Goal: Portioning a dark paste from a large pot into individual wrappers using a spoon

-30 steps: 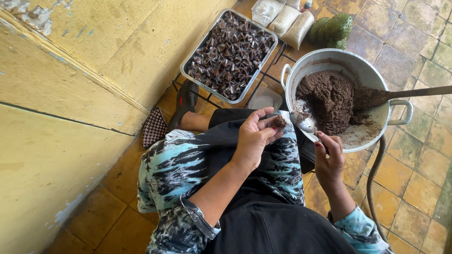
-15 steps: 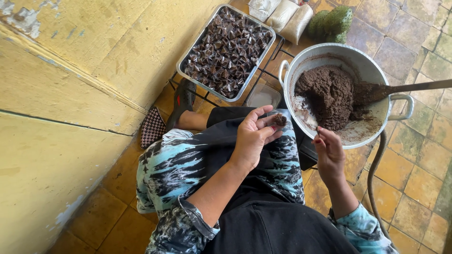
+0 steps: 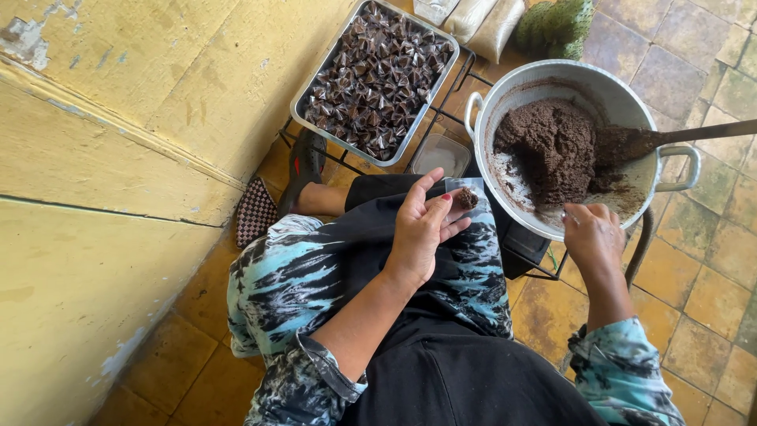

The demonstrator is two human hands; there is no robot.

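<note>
Lifted from beside the lap, the right hand [image 3: 593,234] now rests curled at the metal pot [image 3: 631,102] rim, grip unclear; left hand [image 3: 422,225] fingers pinch a clear wrapper [image 3: 465,196] holding brown paste, beside the pot.

Beside the one big pot [image 3: 631,102] of brown paste: one wooden spoon [image 3: 670,138] resting in it; one metal tray [image 3: 303,99] to its left, its dark wrapped cones too many to count; two pale bags [image 3: 485,20] above it, possibly three; two hands.
</note>
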